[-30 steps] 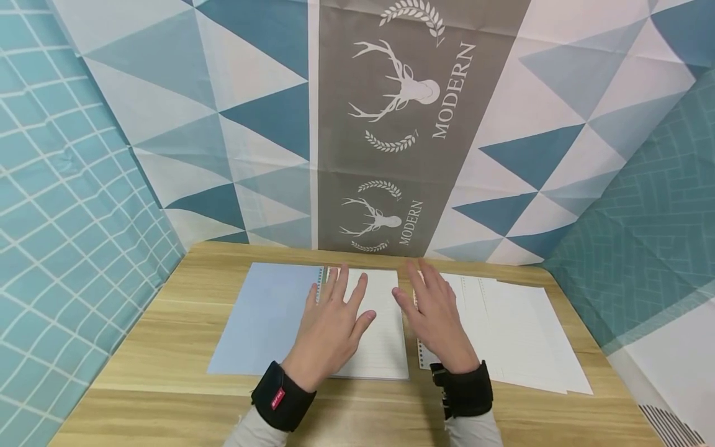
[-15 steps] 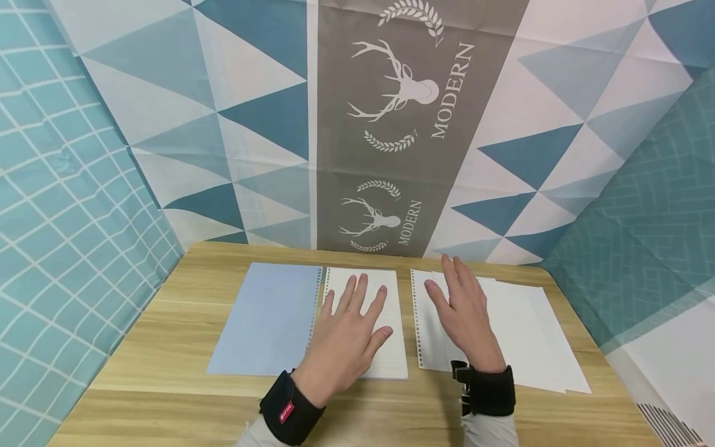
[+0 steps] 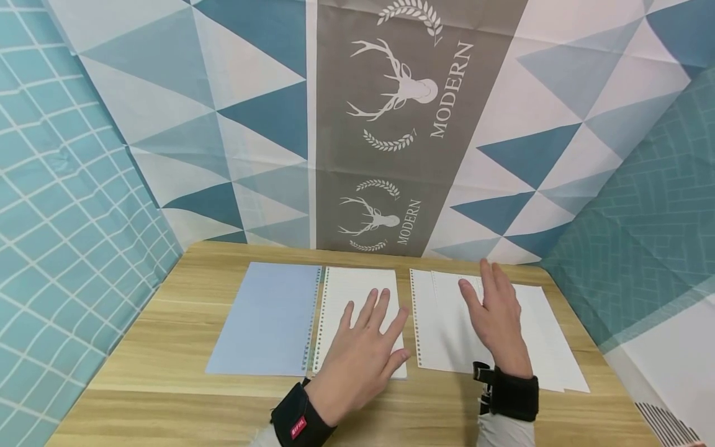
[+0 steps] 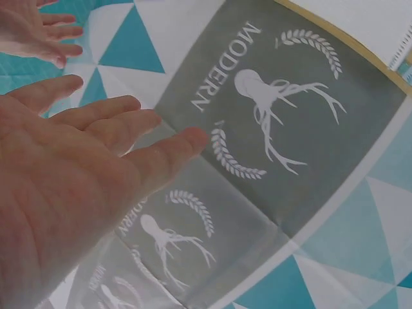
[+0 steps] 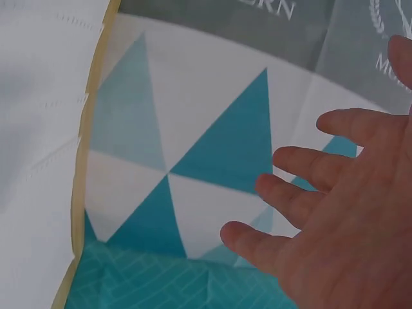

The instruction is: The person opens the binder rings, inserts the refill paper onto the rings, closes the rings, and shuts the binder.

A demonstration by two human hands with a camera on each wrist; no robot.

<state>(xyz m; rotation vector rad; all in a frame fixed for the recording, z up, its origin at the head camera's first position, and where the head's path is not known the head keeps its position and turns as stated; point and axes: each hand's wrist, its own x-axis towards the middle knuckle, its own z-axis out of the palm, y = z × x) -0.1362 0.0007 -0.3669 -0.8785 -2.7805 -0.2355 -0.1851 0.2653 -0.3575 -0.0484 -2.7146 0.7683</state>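
Observation:
A spiral notebook lies open on the table, its pale blue cover (image 3: 262, 316) on the left and a white lined page (image 3: 357, 280) on the right. Over that page hovers my left hand (image 3: 363, 354), fingers spread and holding nothing. Its straight fingers also show in the left wrist view, with the right hand (image 4: 32, 32) at that view's upper left corner. To the right, several loose white sheets with punched edges (image 3: 441, 329) overlap one another. My right hand (image 3: 497, 323) is above them, thumb apart and palm turned inward, with nothing in it.
The wooden table (image 3: 145, 354) carries all the paper. Behind it rises a patterned cloth wall (image 3: 368, 143) with deer heads and triangles. Tiled blue cloth (image 3: 72, 186) hangs at the left, teal cloth (image 3: 631, 248) at the right. Both wrists wear black bands (image 3: 514, 394).
Both hands have moved to the right, the left across the lined page and the right farther over the loose sheets. More of the notebook's spiral edge shows. The papers have stayed put.

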